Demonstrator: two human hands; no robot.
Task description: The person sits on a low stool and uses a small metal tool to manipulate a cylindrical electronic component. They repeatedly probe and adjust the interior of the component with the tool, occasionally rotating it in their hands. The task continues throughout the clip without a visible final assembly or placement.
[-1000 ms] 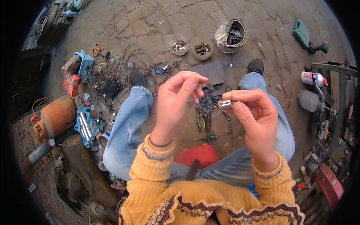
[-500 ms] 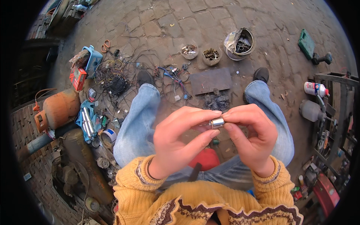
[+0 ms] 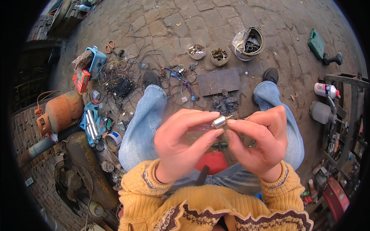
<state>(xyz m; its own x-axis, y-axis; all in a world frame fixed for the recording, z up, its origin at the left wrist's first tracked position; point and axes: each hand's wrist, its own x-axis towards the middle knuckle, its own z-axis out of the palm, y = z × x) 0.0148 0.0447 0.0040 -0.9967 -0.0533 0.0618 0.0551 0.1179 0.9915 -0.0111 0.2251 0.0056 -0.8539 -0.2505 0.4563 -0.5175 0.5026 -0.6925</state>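
Observation:
My left hand (image 3: 180, 140) pinches a small silver electric motor (image 3: 219, 122) between thumb and index finger, in front of my lap. The motor is tilted, its right end higher. A thin shaft points lower left, and small brassy pieces stick out at the upper right end. My right hand (image 3: 259, 136) is close beside that end, its index fingertip at or against the casing and its thumb a little apart below. Its other fingers are curled. Behind the hands, a red object (image 3: 212, 161) with a dark strip is partly hidden between my legs.
A dark metal plate (image 3: 218, 82) lies on the paving between my feet, beside a crumpled black lump (image 3: 224, 104). Two bowls of small metal parts (image 3: 219, 54) and a bucket (image 3: 248, 44) stand farther off. Tangled wires (image 3: 119, 79) and an orange gas cylinder (image 3: 64, 109) are at left.
The motor has tilted so its right end points up and away. My right fingers have slipped off its casing and moved slightly down, while my left hand keeps its pinch.

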